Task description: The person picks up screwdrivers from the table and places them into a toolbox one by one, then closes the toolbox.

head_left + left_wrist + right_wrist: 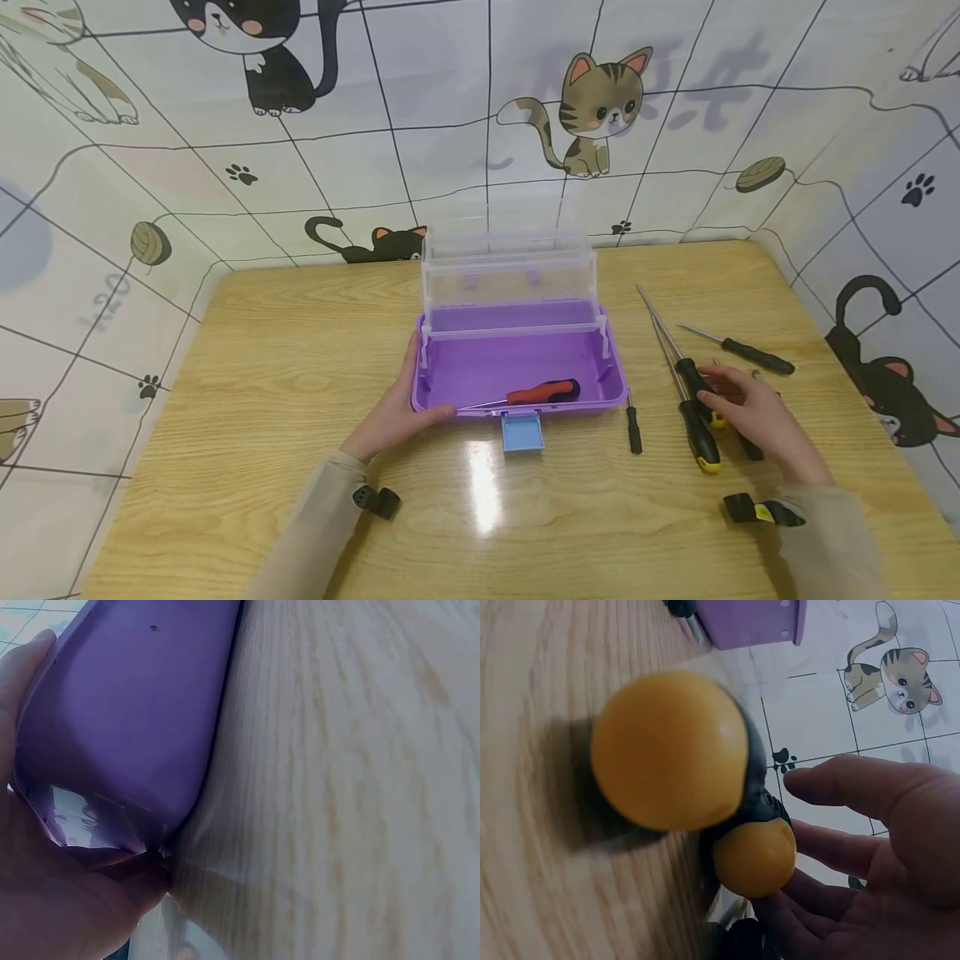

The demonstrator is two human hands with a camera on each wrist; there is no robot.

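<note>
While the left hand (393,417) grips the toolbox (465,371), the right (761,418) spreads around a screwdriver (689,375)

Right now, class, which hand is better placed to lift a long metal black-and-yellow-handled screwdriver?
Probably the right hand: it is right at two such screwdrivers, whereas the left hand holds the purple plastic toolbox, farther away.

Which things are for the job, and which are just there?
Probably for the job:
purple box
red-and-black screwdriver inside it
two yellow-ended screwdrivers
small black screwdriver beside the box
black screwdriver farther right
another black handle, partly hidden

Probably just there:
cat-patterned backdrop
black wrist devices
</note>
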